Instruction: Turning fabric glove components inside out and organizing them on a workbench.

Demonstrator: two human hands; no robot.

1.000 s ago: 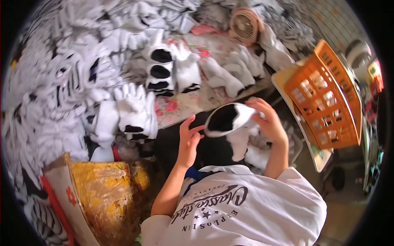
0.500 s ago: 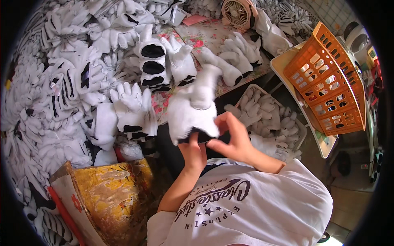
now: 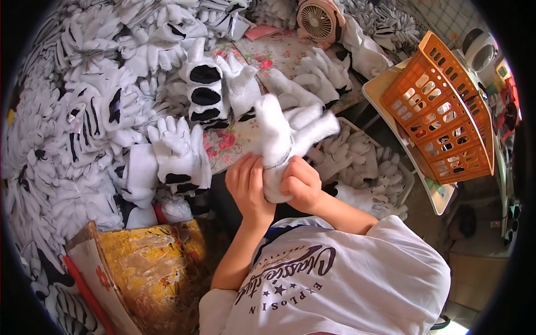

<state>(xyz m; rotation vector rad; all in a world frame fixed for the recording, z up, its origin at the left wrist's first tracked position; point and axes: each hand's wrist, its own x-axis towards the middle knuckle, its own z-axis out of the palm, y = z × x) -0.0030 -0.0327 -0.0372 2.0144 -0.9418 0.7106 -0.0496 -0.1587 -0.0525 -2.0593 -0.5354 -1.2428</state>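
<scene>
Left hand and right hand, fingers clenched on cuff of one white plush glove, held above desk centre. Risk: cuff slipping from grip. Counted: one orange basket at 2 o'clock, one fan at 12, gloves uncountable.

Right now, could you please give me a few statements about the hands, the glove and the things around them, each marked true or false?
1. Both hands grip one white glove. True: the left hand and right hand clasp its cuff end.
2. The glove's fingers point toward the person's chest. False: they point up and away, toward the table.
3. The orange basket sits to the person's right. True.
4. The small fan lies inside the orange basket. False: it stands at the far edge of the table among white gloves.
5. The left hand rests on the yellow cardboard box. False: it is on the glove.
</scene>
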